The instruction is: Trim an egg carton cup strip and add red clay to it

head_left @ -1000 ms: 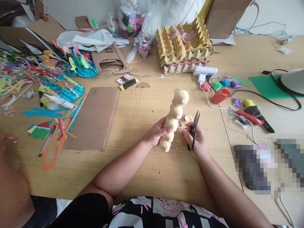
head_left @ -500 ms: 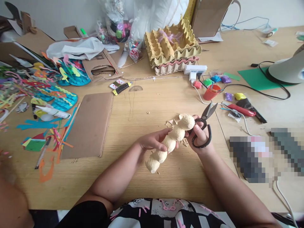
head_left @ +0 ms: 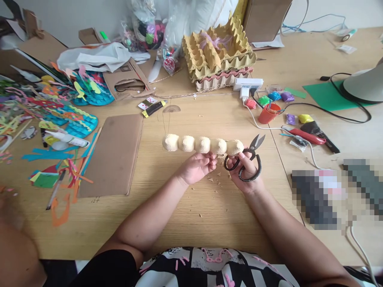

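Observation:
A pale yellow strip of egg carton (head_left: 202, 144) with several rounded bumps is held level above the table, bumps facing up. My left hand (head_left: 199, 167) pinches its lower edge near the middle from below. My right hand (head_left: 247, 171) holds black-handled scissors (head_left: 252, 158), their blades parted and pointing up and away to the right. The thumb of that hand also touches the strip's right end. Small carton scraps (head_left: 218, 179) are scattered on the wood beneath my hands.
Cardboard (head_left: 110, 155) lies to the left, beside coloured paper cuttings (head_left: 72, 123). Stacked egg trays (head_left: 221, 59) stand at the back. On the right are an orange cup (head_left: 269, 114), a red utility knife (head_left: 308, 136) and a power strip (head_left: 248, 83) with cables. Another person's arm (head_left: 18, 243) shows at lower left.
The egg carton strip has turned from a diagonal to a level position, its bumps now upward. My left hand has shifted its grip to the lower edge. The scissors stay in my right hand.

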`<act>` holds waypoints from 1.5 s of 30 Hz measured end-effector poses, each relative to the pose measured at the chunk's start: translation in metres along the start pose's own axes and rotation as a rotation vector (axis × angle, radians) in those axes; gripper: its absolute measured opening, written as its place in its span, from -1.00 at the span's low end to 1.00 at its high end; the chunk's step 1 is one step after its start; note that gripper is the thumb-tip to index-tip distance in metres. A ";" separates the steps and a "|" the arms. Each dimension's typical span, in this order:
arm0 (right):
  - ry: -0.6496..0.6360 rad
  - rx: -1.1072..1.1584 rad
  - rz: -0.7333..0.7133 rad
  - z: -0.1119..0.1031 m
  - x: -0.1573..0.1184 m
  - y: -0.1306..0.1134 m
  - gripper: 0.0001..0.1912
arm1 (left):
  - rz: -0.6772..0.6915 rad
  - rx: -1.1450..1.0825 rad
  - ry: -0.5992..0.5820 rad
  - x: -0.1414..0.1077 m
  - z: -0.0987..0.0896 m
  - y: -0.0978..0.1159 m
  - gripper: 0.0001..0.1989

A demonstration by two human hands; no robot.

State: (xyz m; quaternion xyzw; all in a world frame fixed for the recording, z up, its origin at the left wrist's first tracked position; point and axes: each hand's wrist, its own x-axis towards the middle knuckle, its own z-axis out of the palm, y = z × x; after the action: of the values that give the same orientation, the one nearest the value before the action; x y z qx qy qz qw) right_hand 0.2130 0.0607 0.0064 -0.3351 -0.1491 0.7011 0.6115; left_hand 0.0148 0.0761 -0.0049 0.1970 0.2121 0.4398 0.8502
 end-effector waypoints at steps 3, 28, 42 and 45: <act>-0.055 -0.119 -0.053 -0.001 0.000 0.006 -0.50 | -0.048 0.050 -0.011 0.001 0.006 -0.007 -0.49; -0.256 -1.529 -0.770 -0.025 0.001 0.014 -0.45 | 0.079 -0.205 0.437 -0.001 0.022 0.009 -0.31; -0.293 -1.320 -0.616 -0.015 -0.003 0.006 -0.51 | 0.086 -0.146 0.337 -0.001 0.008 0.003 -0.36; -0.294 -1.369 -0.676 -0.015 -0.007 0.005 -0.53 | 0.071 -0.134 0.318 -0.001 0.006 0.000 -0.35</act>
State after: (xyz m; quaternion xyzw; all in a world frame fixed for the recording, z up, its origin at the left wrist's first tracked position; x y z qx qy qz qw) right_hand 0.2191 0.0501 -0.0051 -0.4780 -0.7225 0.2654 0.4231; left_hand 0.0172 0.0750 0.0000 0.0752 0.3071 0.5085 0.8009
